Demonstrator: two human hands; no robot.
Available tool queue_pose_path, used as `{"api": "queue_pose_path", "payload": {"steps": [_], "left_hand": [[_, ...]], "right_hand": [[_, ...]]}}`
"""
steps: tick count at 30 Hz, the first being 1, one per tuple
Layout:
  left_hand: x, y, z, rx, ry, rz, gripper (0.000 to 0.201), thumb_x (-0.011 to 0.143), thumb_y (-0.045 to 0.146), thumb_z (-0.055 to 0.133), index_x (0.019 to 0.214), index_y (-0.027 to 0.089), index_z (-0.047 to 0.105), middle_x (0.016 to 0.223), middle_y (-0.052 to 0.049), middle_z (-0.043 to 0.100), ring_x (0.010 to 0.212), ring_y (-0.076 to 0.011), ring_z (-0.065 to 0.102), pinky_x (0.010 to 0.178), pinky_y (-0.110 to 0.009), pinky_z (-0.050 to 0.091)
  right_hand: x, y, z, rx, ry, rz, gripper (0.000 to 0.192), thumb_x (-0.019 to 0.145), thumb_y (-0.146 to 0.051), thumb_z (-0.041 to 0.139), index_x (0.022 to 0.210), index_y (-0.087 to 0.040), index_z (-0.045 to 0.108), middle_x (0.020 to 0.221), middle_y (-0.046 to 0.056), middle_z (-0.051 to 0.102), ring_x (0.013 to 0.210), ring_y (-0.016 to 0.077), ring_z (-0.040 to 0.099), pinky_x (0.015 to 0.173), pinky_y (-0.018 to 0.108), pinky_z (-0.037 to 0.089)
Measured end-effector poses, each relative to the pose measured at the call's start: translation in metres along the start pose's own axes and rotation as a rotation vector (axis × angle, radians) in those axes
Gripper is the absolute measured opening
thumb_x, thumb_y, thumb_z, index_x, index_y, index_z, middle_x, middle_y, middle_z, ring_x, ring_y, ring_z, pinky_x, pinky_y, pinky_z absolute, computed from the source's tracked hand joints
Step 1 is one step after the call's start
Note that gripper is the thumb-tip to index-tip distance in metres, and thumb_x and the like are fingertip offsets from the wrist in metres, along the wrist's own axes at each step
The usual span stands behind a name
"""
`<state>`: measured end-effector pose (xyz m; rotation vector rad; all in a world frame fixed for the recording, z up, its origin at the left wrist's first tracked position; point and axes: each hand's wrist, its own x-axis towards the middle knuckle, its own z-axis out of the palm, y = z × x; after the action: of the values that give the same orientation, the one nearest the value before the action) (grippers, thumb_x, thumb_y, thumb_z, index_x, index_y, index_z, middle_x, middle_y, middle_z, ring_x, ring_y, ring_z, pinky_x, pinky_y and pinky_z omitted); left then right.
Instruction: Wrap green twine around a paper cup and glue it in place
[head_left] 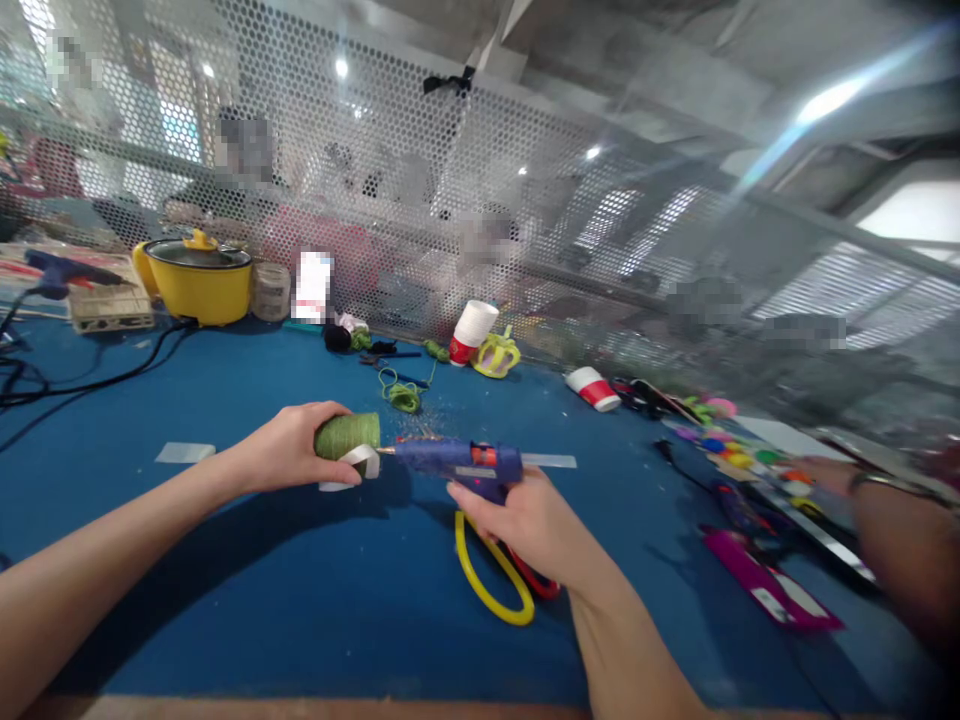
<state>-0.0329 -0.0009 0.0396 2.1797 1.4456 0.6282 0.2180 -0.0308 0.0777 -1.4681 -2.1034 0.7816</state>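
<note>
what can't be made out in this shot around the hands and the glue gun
Head view only:
- Glue gun trigger and grip: covered by the right hand.
- Green-wrapped cup: near half hidden by the left hand.
- Yellow scissors: blades hidden under the right hand.
- Items at the right: blurred.

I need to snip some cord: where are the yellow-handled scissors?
In the head view, the scissors lie on the blue table, just under the right hand holding the glue gun.
</note>
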Motion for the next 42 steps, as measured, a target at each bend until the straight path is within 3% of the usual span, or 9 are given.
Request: {"api": "queue_pose_path", "payload": {"steps": [7, 20, 42], "left_hand": [[-0.0003, -0.0025, 0.005, 0.051, 0.035, 0.109, 0.063, 0.063, 0.054, 0.065, 0.109, 0.014, 0.052, 0.101, -0.01, 0.061, 0.089, -0.0251, 0.058, 0.073, -0.032, 0.044], [-0.0034, -0.0038, 0.0089, 0.063, 0.031, 0.215, 0.068, 0.063, 0.055, 0.065, 0.114, 0.014, 0.05, 0.103, -0.012, 0.058, 0.09, -0.0265, 0.058, 0.075, -0.035, 0.046], [-0.002, -0.0004, 0.0023, -0.06, -0.003, 0.013, 0.065, 0.061, 0.056, 0.063, 0.109, 0.014, 0.053, 0.091, -0.008, 0.065, 0.076, -0.0215, 0.06, 0.064, -0.028, 0.045]], "right_hand": [[0.0012, -0.0005, 0.0004, 0.033, 0.049, -0.006, 0.017, 0.076, -0.032, 0.054, 0.07, -0.017, 0.06, 0.042, -0.004, 0.051, 0.041, 0.0116, 0.046, 0.046, 0.024, 0.041], [0.0063, 0.0033, 0.0015, 0.032, 0.065, 0.022, 0.023, 0.076, -0.035, 0.054, 0.06, -0.017, 0.056, 0.041, -0.003, 0.05, 0.04, 0.0114, 0.049, 0.046, 0.023, 0.042], [0.0008, -0.0001, -0.0021, 0.09, -0.011, 0.035, 0.02, 0.074, -0.033, 0.056, 0.061, -0.018, 0.053, 0.044, -0.004, 0.051, 0.043, 0.0109, 0.049, 0.046, 0.022, 0.043]]}}
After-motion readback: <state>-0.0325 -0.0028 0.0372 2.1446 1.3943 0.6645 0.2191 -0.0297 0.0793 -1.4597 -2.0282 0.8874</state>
